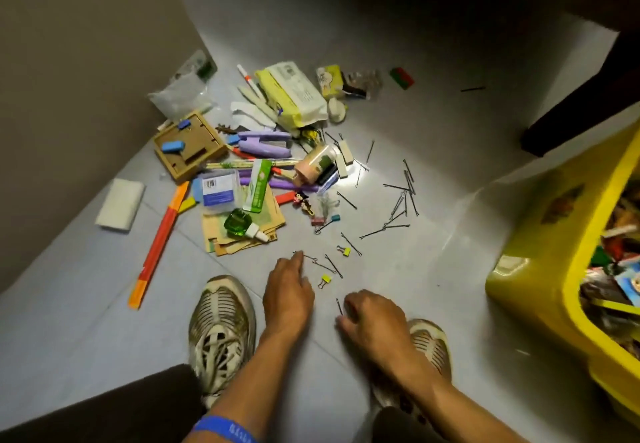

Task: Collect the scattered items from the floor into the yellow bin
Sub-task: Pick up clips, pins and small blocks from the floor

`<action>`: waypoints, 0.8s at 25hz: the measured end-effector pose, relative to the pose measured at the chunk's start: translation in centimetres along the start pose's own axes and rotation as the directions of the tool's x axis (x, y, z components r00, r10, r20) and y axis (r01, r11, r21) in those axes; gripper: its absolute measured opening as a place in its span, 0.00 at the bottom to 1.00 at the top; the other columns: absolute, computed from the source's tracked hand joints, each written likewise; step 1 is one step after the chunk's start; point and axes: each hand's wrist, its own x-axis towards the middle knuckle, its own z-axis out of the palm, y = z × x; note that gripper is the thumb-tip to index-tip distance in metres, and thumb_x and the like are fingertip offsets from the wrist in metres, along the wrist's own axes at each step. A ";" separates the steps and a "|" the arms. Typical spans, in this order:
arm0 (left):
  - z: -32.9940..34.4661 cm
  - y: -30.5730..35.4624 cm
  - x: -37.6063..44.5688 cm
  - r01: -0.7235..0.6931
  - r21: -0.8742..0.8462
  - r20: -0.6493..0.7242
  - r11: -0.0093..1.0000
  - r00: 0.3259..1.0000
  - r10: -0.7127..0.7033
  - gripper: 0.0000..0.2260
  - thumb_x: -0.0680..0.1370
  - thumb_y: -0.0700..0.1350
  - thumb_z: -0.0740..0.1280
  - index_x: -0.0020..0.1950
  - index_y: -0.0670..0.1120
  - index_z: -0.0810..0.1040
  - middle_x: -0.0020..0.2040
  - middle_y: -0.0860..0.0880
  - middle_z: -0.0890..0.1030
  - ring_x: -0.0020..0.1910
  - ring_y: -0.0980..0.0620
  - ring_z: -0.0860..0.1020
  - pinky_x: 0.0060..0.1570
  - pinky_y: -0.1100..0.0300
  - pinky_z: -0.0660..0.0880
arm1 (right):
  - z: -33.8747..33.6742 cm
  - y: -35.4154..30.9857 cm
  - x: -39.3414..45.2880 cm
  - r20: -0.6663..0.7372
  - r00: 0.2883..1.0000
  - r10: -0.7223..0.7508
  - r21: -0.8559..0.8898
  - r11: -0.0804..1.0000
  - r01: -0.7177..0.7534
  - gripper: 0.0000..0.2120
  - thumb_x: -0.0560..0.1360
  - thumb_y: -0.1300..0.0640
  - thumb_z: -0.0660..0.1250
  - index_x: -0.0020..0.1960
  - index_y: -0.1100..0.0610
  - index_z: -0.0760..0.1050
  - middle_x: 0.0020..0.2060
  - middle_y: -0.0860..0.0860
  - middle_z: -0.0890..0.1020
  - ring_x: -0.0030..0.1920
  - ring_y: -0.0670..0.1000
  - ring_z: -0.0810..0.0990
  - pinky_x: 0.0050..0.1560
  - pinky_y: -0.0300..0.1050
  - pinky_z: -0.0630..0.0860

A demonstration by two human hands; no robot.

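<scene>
Two hands low over the floor [398, 269], between two shoes. Left hand [287, 290] stretched forward, palm down, fingers extended and close together, fingertips [299, 257] touching a pin [305, 256] lying just ahead of them. Right hand [372, 318] drawn back nearer the body, knuckles up, fingers curled under, with a short pin [339, 306] upright at its fingertips; cannot tell whether actually pinched or only touched. Blue wristband [225, 428] on the left forearm. Yellow clip [325, 280] between the two hands, just right of the left hand; a second clip [344, 251] further ahead of it. Crossed pins [333, 266] just right of the left fingertips, long axes running diagonally, near-left to far-right. More pins [401, 200] scattered well ahead of the right hand, mostly pointing away or diagonally. Heaped clutter [256, 168] ahead and left of the left hand: box, papers, purple stapler, green bottle. Orange ruler [157, 241] far left of the left hand, long axis running away and rightward. Bin [540, 269] well right of the right hand, already packed with items, its near corner rim facing the hands. Open bare floor between right hand and bin; wall [69, 61] closing the far left side, dark furniture [588, 96] at the far right.
</scene>
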 end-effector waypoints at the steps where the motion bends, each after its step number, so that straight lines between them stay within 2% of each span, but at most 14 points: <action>1: -0.1 -0.3 0.6 -0.065 0.044 -0.007 0.997 0.998 0.065 0.20 0.80 0.43 0.62 0.73 0.50 0.70 0.61 0.47 0.75 0.59 0.46 0.74 0.58 0.53 0.74 | 1.1 -0.3 0.1 0.010 0.998 -0.056 -0.099 0.994 0.056 0.10 0.75 0.46 0.64 0.49 0.52 0.76 0.47 0.51 0.79 0.47 0.57 0.79 0.41 0.47 0.72; 2: -0.1 -0.6 1.3 -0.135 0.087 -0.016 0.987 0.990 0.137 0.18 0.81 0.44 0.62 0.72 0.50 0.71 0.59 0.47 0.75 0.57 0.47 0.73 0.55 0.52 0.74 | 1.7 -0.3 0.2 0.019 0.995 -0.102 -0.191 0.976 0.103 0.08 0.73 0.49 0.68 0.48 0.53 0.77 0.45 0.52 0.79 0.44 0.57 0.80 0.37 0.47 0.73; 5: -0.3 -0.9 2.9 -0.293 0.248 -0.026 0.923 0.951 0.309 0.11 0.81 0.45 0.63 0.61 0.47 0.80 0.53 0.48 0.76 0.53 0.47 0.71 0.46 0.53 0.73 | 2.3 -0.6 0.8 -0.059 0.979 -0.196 -0.299 0.939 0.170 0.12 0.57 0.57 0.81 0.34 0.55 0.79 0.30 0.51 0.78 0.28 0.54 0.78 0.23 0.42 0.70; 6: -0.2 -0.9 3.3 -0.327 0.338 0.012 0.883 0.939 0.343 0.10 0.80 0.43 0.63 0.59 0.46 0.80 0.54 0.48 0.76 0.52 0.47 0.70 0.46 0.53 0.71 | 2.4 -0.8 1.2 -0.081 0.977 -0.195 -0.298 0.941 0.163 0.12 0.56 0.57 0.81 0.33 0.55 0.79 0.29 0.51 0.78 0.27 0.54 0.77 0.23 0.42 0.70; 7: 0.1 -0.8 3.5 -0.358 0.435 0.073 0.826 0.928 0.364 0.11 0.79 0.40 0.63 0.60 0.46 0.78 0.56 0.47 0.74 0.53 0.46 0.69 0.47 0.54 0.70 | 2.3 -1.1 1.4 -0.072 0.983 -0.168 -0.282 0.949 0.141 0.10 0.60 0.56 0.79 0.36 0.56 0.79 0.31 0.53 0.79 0.30 0.55 0.79 0.25 0.43 0.71; 9: 0.6 -0.7 3.5 -0.388 0.536 0.169 0.750 0.920 0.355 0.16 0.75 0.35 0.62 0.62 0.44 0.71 0.59 0.45 0.71 0.55 0.45 0.68 0.51 0.54 0.69 | 1.9 -1.1 2.1 -0.098 0.994 -0.041 -0.213 0.977 0.019 0.07 0.70 0.53 0.68 0.44 0.56 0.78 0.40 0.53 0.80 0.41 0.57 0.80 0.36 0.47 0.74; 10: 0.8 -0.6 3.5 -0.369 0.513 0.169 0.776 0.929 0.330 0.16 0.75 0.35 0.61 0.61 0.44 0.70 0.59 0.45 0.70 0.54 0.45 0.68 0.51 0.54 0.69 | 1.3 -0.9 2.4 -0.136 0.989 0.056 -0.093 0.993 -0.069 0.07 0.71 0.51 0.64 0.44 0.55 0.77 0.41 0.51 0.81 0.42 0.55 0.79 0.39 0.47 0.73; 11: 0.8 -0.3 3.4 -0.306 0.402 0.127 0.863 0.952 0.278 0.12 0.76 0.36 0.60 0.58 0.45 0.70 0.56 0.45 0.71 0.52 0.47 0.69 0.49 0.56 0.70 | 0.5 -0.5 2.6 -0.171 0.970 0.171 0.118 0.981 -0.152 0.06 0.70 0.51 0.65 0.40 0.53 0.77 0.37 0.49 0.81 0.40 0.53 0.79 0.38 0.46 0.73; 12: 0.7 0.1 3.4 -0.177 0.142 0.071 0.974 0.983 0.168 0.06 0.79 0.38 0.60 0.54 0.46 0.71 0.52 0.46 0.74 0.48 0.49 0.71 0.45 0.57 0.70 | -0.5 -0.2 2.9 -0.163 0.943 0.290 0.352 0.910 -0.219 0.05 0.68 0.52 0.67 0.36 0.53 0.77 0.33 0.47 0.81 0.36 0.50 0.79 0.36 0.44 0.74; 13: 0.8 0.6 3.4 -0.007 -0.232 0.088 0.973 0.996 0.029 0.03 0.81 0.39 0.60 0.51 0.46 0.71 0.47 0.46 0.77 0.44 0.50 0.73 0.41 0.59 0.72 | -1.5 -0.1 3.2 -0.147 0.921 0.360 0.542 0.808 -0.229 0.04 0.66 0.54 0.69 0.34 0.53 0.77 0.29 0.46 0.81 0.32 0.46 0.78 0.34 0.43 0.74; 14: 0.9 1.3 3.2 0.145 -0.571 0.170 0.808 0.984 -0.057 0.04 0.81 0.38 0.60 0.50 0.46 0.73 0.42 0.46 0.79 0.39 0.51 0.75 0.37 0.60 0.74 | -2.5 -0.1 3.3 -0.149 0.916 0.374 0.661 0.726 -0.189 0.03 0.65 0.56 0.70 0.33 0.52 0.78 0.28 0.46 0.80 0.29 0.44 0.77 0.33 0.43 0.74; 15: 0.9 1.8 2.7 0.242 -0.759 0.239 0.605 0.967 -0.086 0.07 0.81 0.35 0.60 0.52 0.45 0.74 0.38 0.46 0.80 0.35 0.51 0.76 0.34 0.61 0.76 | -3.2 -0.3 3.2 -0.157 0.920 0.360 0.732 0.667 -0.136 0.02 0.64 0.56 0.70 0.33 0.52 0.78 0.27 0.47 0.80 0.28 0.45 0.76 0.31 0.43 0.74; 18: 0.6 2.8 1.8 0.406 -0.892 0.410 0.200 0.912 -0.021 0.20 0.77 0.27 0.56 0.62 0.44 0.76 0.38 0.44 0.79 0.33 0.50 0.78 0.36 0.59 0.78 | -4.9 -1.9 2.9 -0.230 0.939 0.256 0.779 0.627 0.019 0.05 0.62 0.52 0.68 0.35 0.52 0.79 0.28 0.47 0.80 0.29 0.44 0.76 0.31 0.42 0.76; 20: 0.3 2.8 1.5 0.476 -0.878 0.476 -0.054 0.879 0.022 0.21 0.73 0.29 0.54 0.61 0.39 0.77 0.39 0.42 0.78 0.36 0.48 0.79 0.42 0.54 0.79 | -4.9 -2.8 2.9 -0.236 0.963 0.131 0.752 0.652 0.096 0.03 0.66 0.52 0.70 0.37 0.51 0.80 0.30 0.45 0.81 0.30 0.42 0.77 0.32 0.36 0.73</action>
